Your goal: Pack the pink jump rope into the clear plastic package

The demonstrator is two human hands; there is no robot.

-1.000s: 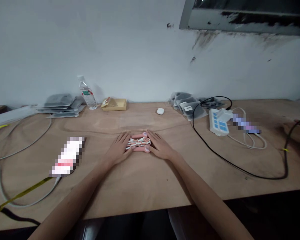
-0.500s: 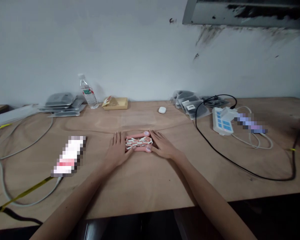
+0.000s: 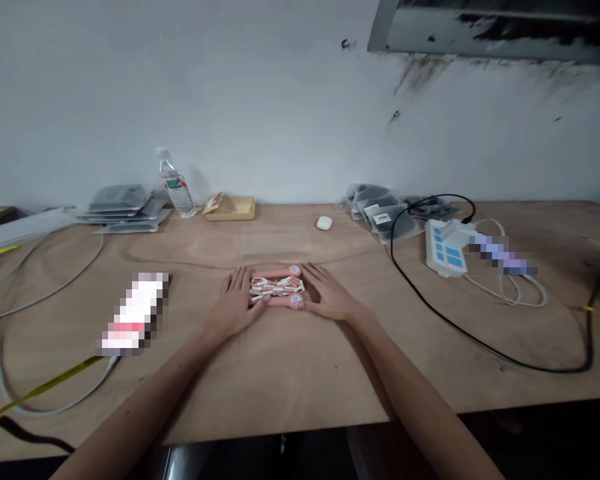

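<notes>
Between my hands on the wooden table lies a row of small pink-and-white sticks (image 3: pixel 277 288), too small to name. A pink bar with a round labelled end (image 3: pixel 274 273) runs along their far side, and a second pink bar with a round end (image 3: pixel 283 302) along the near side. My left hand (image 3: pixel 233 303) rests flat against the left ends, its thumb on the near bar, fingers stretched out. On the other side my right hand (image 3: pixel 330 295) lies with fingers extended beside the round ends, thumb tip at the near one. Neither hand grips anything.
A phone with a blurred screen (image 3: pixel 135 310) and its cable lie on the left. Along the wall stand a water bottle (image 3: pixel 178 190), a yellow tray (image 3: pixel 237 209), a white case (image 3: pixel 324 223) and grey pouches (image 3: pixel 380 210). A power strip (image 3: pixel 445 250) and black cable (image 3: pixel 450 327) are right.
My right hand has eased very slightly away from the round ends of the bars. My left hand and the sticks stay in place; the view has tilted a little.
</notes>
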